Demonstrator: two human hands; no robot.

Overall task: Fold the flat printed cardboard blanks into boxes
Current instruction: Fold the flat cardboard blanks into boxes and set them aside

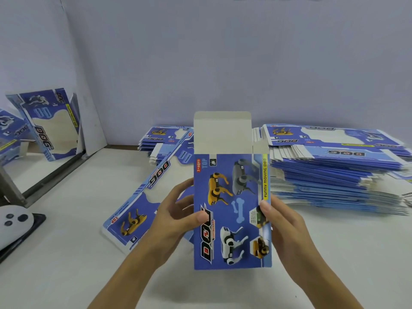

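Above the white surface [66, 253], both hands hold the blue box [231, 210] upright: the left hand [176, 217] pinches its left edge, the right hand [278, 217] its right edge. The top flap [223, 130] stands open. Keep the walls square, fold the small side flap [260, 148] first, then tuck the lid.

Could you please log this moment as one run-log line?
left hand: holds box | right hand: holds box | top flap: open | flat blanks: stacked behind

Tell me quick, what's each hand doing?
Left hand: grips the blue printed cardboard box.
Right hand: grips the same box's right edge.
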